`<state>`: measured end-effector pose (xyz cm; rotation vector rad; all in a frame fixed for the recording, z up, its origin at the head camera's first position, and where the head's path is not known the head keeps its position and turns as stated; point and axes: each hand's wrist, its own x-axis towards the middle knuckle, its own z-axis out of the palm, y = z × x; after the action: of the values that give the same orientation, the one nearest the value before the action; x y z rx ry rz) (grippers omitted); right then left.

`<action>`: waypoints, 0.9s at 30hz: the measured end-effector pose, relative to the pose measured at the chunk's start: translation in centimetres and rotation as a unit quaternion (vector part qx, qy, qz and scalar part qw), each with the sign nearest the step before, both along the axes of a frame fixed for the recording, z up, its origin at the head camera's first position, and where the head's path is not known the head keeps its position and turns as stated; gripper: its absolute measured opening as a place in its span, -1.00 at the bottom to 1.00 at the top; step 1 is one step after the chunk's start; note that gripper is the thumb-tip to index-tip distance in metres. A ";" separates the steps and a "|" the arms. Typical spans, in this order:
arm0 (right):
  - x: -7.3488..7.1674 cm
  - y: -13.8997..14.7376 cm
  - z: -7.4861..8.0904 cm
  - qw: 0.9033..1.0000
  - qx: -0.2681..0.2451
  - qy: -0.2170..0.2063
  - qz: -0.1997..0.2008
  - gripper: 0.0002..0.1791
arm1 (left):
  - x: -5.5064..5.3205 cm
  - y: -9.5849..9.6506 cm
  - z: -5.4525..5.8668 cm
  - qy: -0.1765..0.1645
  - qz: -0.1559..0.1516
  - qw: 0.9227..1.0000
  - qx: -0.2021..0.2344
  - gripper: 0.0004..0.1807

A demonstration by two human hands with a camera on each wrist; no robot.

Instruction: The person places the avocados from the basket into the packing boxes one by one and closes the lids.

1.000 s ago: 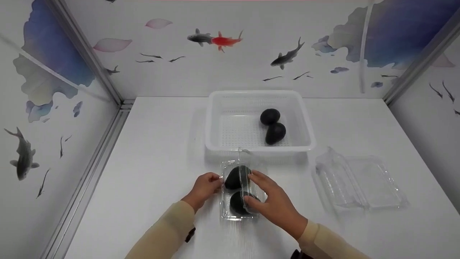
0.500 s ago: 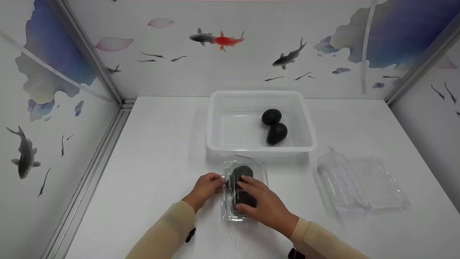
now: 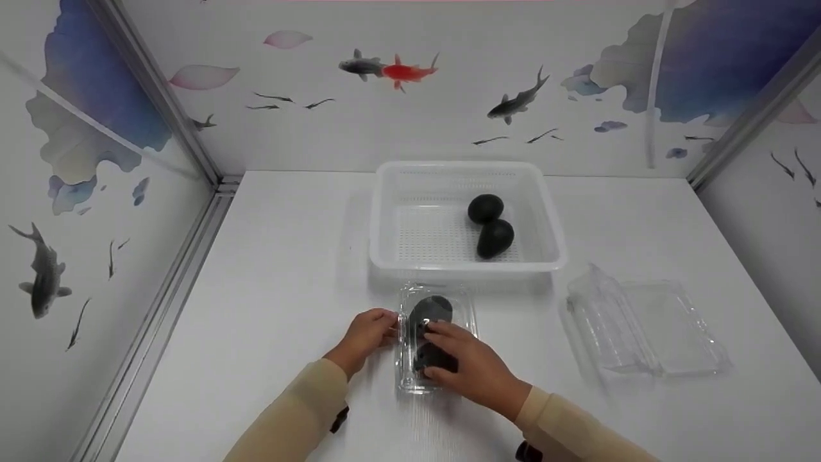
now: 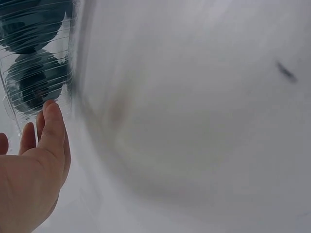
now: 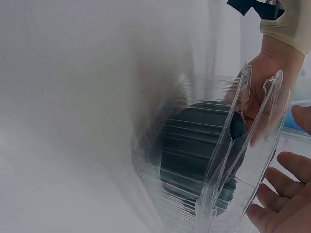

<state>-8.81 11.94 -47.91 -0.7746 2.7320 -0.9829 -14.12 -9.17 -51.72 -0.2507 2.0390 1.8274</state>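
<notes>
A clear plastic clamshell box (image 3: 404, 375) stands on the table, with two dark avocados (image 3: 431, 309) visible through it. My right hand (image 3: 481, 366) lies over the lid (image 5: 269, 126), its fingertips touching the top. In the right wrist view the lid leans over the base, and a narrow gap shows between their rims. At the box's left side is my left hand (image 3: 367, 340); in the left wrist view its extended fingers (image 4: 52, 119) touch the wall. Part of the lower avocado is hidden under my right fingers.
Behind the box a white perforated basket (image 3: 417, 264) holds two more avocados (image 3: 495, 239). A second clamshell box (image 3: 670, 327) lies spread open at the right. Patterned panels (image 3: 449, 128) with painted fish enclose the white table (image 3: 276, 256) at the back and sides.
The lid has swung down from the right over the avocados, with my right hand moving left on top of it. My left hand has stayed at the box's left side.
</notes>
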 end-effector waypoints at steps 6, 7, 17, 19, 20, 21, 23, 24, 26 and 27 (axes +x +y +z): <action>0.0 -0.1 -0.3 1.000 0.022 0.009 0.011 -0.43 | -0.1 0.0 -0.2 0.000 0.003 1.000 0.014 -0.69; 0.0 -0.1 -0.4 1.000 0.024 0.011 0.012 -0.44 | -0.1 -0.1 -0.2 0.001 0.004 1.000 0.016 -0.68; 0.0 -0.2 -0.4 0.999 0.029 0.027 0.024 -0.48 | -0.5 0.0 0.0 0.003 0.009 1.000 0.011 -0.72; 0.0 -0.2 -0.5 0.999 0.030 0.029 0.024 -0.49 | -0.5 0.1 0.3 0.007 0.010 1.000 0.007 -0.71; 0.0 -0.2 -0.6 0.999 0.029 0.029 0.024 -0.49 | -0.5 0.1 0.9 0.008 0.011 1.000 0.006 -0.71; 0.0 -0.2 -0.6 0.999 0.030 0.028 0.024 -0.50 | -0.6 0.1 0.9 0.007 0.013 1.000 0.002 -0.70; 0.0 -0.2 -0.7 0.999 0.030 0.026 0.023 -0.50 | -1.1 0.2 0.9 0.006 0.014 1.000 -0.009 -0.69; 0.0 -0.2 -0.7 0.999 0.030 0.025 0.023 -0.50 | -1.4 0.2 1.0 0.006 0.015 1.000 -0.015 -0.68; -0.1 -0.2 -0.6 0.999 0.032 0.026 0.023 -0.51 | -2.2 0.3 0.7 0.006 0.021 1.000 -0.023 -0.68; -0.1 -0.2 -0.6 0.999 0.034 0.027 0.023 -0.51 | -2.7 0.4 0.2 0.006 0.024 0.999 -0.026 -0.68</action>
<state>-8.90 11.74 -48.51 -0.8622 2.7638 -0.8674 -16.83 -8.82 -51.53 -0.3065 2.1068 1.8098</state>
